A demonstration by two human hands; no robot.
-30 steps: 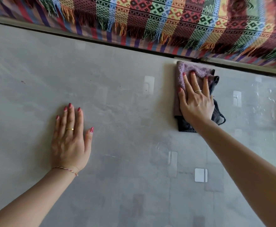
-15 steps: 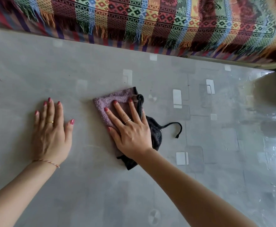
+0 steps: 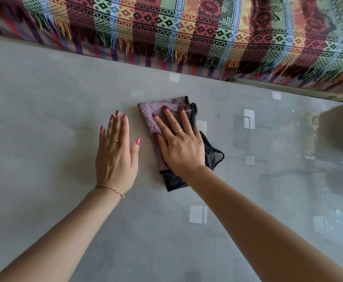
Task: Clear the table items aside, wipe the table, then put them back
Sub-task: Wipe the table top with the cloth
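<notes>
A folded purple and black cloth point(image 3: 149, 117) lies flat on the grey glossy table point(image 3: 44, 119). My right hand point(image 3: 179, 145) presses down on the cloth with straight, spread fingers and covers most of its middle. My left hand point(image 3: 115, 153) rests flat on the bare table just left of the cloth, palm down, fingers straight. A black strap loop of the cloth sticks out to the right of my right hand.
A colourful woven blanket with fringes point(image 3: 186, 33) hangs over furniture along the table's far edge. The table's right end point(image 3: 329, 119) meets a grey-green surface at the right. Pale square reflections dot the glossy tabletop.
My right hand has slid the cloth leftward from the far edge toward my left hand, then slightly away from me. My left hand has stayed flat on the table.
</notes>
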